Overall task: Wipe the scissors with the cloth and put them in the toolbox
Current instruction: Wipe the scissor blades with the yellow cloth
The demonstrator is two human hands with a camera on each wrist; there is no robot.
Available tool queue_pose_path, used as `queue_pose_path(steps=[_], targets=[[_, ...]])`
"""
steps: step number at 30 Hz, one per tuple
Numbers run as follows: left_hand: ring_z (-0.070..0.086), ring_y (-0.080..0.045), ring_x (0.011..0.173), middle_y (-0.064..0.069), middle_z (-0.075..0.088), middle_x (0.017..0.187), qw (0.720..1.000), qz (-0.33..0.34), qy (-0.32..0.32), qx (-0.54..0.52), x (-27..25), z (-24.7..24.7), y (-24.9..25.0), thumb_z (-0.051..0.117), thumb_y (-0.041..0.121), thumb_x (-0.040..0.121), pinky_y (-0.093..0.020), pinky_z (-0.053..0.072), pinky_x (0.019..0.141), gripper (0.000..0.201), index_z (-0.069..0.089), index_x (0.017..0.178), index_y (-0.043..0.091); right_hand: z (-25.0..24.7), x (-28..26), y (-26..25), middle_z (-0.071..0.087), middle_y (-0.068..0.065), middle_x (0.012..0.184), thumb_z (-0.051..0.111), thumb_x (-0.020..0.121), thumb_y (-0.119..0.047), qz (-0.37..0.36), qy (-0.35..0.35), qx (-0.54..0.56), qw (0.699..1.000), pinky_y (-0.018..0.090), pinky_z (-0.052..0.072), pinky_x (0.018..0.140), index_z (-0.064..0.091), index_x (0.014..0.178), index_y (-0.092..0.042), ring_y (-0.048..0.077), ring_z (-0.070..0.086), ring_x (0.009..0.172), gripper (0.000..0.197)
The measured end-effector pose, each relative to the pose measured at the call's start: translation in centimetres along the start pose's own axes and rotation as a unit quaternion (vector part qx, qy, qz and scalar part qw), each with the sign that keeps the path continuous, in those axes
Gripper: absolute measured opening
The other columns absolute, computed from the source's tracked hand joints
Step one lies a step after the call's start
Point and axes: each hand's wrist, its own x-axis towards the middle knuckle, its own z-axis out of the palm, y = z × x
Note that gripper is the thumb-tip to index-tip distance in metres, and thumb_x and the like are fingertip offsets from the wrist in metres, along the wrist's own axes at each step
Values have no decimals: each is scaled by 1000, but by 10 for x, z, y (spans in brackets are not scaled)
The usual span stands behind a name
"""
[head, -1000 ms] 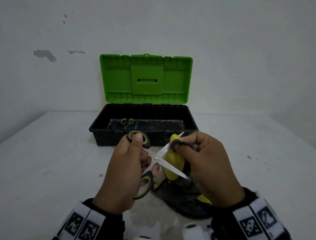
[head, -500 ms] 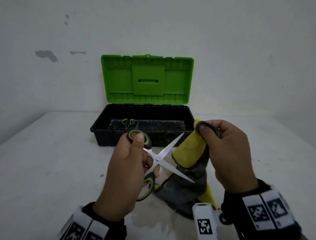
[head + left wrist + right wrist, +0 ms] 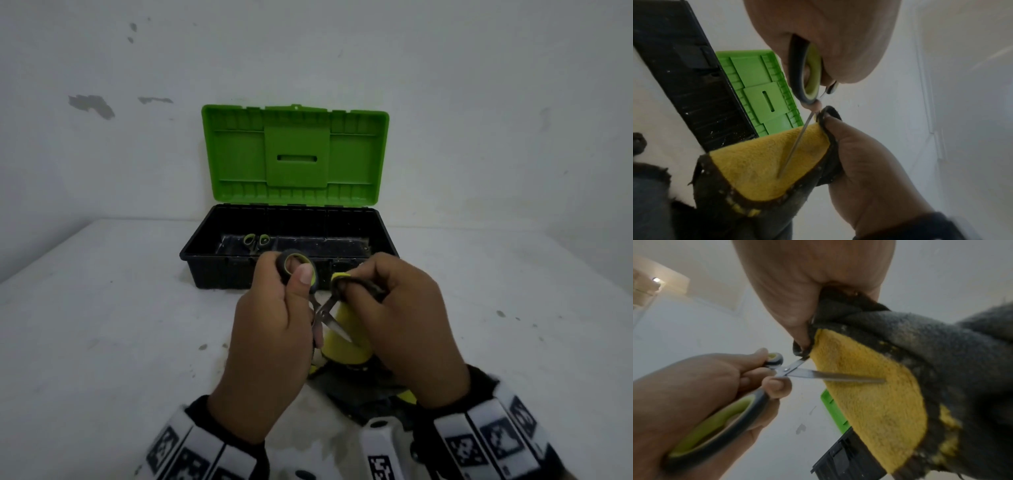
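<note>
Just before the open toolbox [image 3: 219, 274], the left hand [image 3: 270, 346] grips the scissors [image 3: 323, 313] by their handles, blades spread. Right hand [image 3: 400, 322] fingers pinch the cloth [image 3: 766, 162] around one blade.

green-lidded black toolbox [image 3: 219, 270], yellow-and-grey cloth [image 3: 764, 164], seemingly green-black scissors [image 3: 797, 372]

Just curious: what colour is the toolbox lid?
Bright green lid, clearest in the head view.
</note>
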Motion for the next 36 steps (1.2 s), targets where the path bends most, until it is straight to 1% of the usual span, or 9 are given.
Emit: queue_pose_path(steps=[6, 9, 12, 17, 20, 24, 29, 34, 36], targets=[[58, -12, 50, -2, 55, 52, 997, 55, 10, 56, 1, -2, -12, 38, 43, 98, -21, 41, 40, 20, 48, 92, 28, 7, -9, -9, 65, -11, 67, 74, 86, -17, -15, -74, 39, 996, 8, 42, 57, 68, 73, -19, 6, 61, 68, 14], [55, -14, 47, 1, 52, 53, 995, 80, -14, 57, -1, -1, -15, 35, 48, 97, -24, 42, 40, 22, 48, 94, 29, 6, -1, -3, 64, -7, 64, 74, 84, -16, 6, -36, 29, 999, 9, 41, 55, 66, 69, -18, 8, 60, 65, 17], [54, -15, 45, 0, 52, 53, 994, 88, -25, 60, -3, 0, -16, 33, 53, 96, -35, 44, 41, 25, 46, 95, 32, 3, 10, 7, 61, -7, 62, 74, 84, -16, 30, 3, 3, 1000, 10, 39, 54, 63, 67, -17, 9, 58, 64, 20], [56, -15, 47, 1, 53, 54, 993, 93, -29, 63, -7, 0, -19, 27, 65, 94, -33, 45, 40, 40, 48, 95, 30, -6, 27, 24, 59, -6, 59, 74, 84, -21, 60, 22, -11, 998, 9, 37, 51, 62, 63, -15, 6, 56, 60, 25], [56, -13, 46, -4, 56, 56, 995, 84, -27, 44, -6, -2, -18, 29, 63, 94, -27, 46, 40, 37, 47, 96, 31, -12, 32, 35, 54, -4, 55, 73, 86, -23, 108, 28, 23, 994, 11, 35, 47, 60, 62, -11, 4, 48, 50, 30], [61, -11, 49, 1, 62, 65, 997, 68, -14, 36, 3, -7, -15, 33, 49, 99, -16, 44, 44, 24, 46, 93, 30, -20, 31, 46, 56, 6, 62, 69, 89, -27, 210, 55, 145, 965, 31, 42, 55, 64, 71, -11, 18, 53, 59, 24], [63, -15, 54, 4, 58, 62, 998, 25, -50, 27, 12, -7, -17, 38, 44, 97, -27, 50, 51, 18, 48, 92, 29, -27, 22, 26, 73, 22, 88, 61, 95, -22, 260, -18, 215, 941, 46, 58, 76, 75, 89, -14, 36, 70, 82, 17], [62, -12, 65, 4, 59, 74, 990, 43, -97, 97, 18, -6, -26, 46, 41, 97, -35, 52, 59, 8, 47, 100, 34, -17, 10, 18, 68, 35, 98, 59, 96, -28, 317, -84, 266, 907, 61, 54, 84, 71, 93, 5, 51, 65, 94, 35], [58, -6, 73, 10, 55, 80, 979, 60, -129, 143, 18, -6, -28, 46, 39, 96, -31, 49, 63, 11, 46, 108, 37, -9, 8, 17, 68, 35, 101, 59, 96, -30, 350, -91, 290, 886, 63, 52, 89, 73, 91, 3, 51, 65, 97, 36]])
